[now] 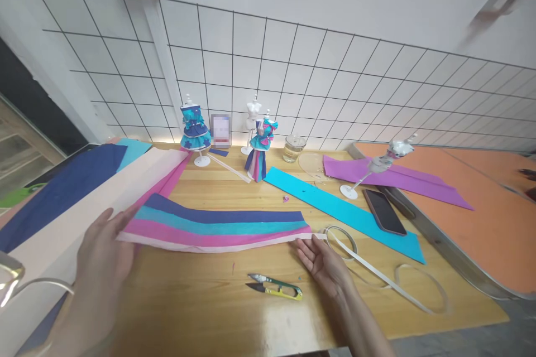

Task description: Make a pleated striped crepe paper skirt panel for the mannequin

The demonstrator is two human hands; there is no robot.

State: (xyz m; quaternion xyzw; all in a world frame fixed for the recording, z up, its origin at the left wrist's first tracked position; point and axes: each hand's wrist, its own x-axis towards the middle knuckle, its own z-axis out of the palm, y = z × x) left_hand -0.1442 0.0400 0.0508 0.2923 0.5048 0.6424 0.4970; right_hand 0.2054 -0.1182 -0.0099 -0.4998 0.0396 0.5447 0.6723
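A layered band of crepe paper strips (pixel 218 227), in navy, turquoise, pink and pale pink, lies across the wooden table (pixel 201 301). My left hand (pixel 103 259) rests flat on the band's left end, fingers stretched out. My right hand (pixel 320 259) lies palm up at the band's right end, fingers open, touching the pale edge where a white tape strip (pixel 377 273) begins. Small thread snips (pixel 274 286) lie on the table just in front of the band, between my hands.
Large navy, turquoise and pale pink sheets (pixel 71 201) are stacked at left. Three small mannequins (pixel 195 131) stand at the back, two dressed. A glass jar (pixel 293 149), a turquoise strip (pixel 347 212), a purple sheet (pixel 402 178), a tilted mannequin (pixel 379 167), a phone (pixel 384 212) and an orange board (pixel 494 223) are at right.
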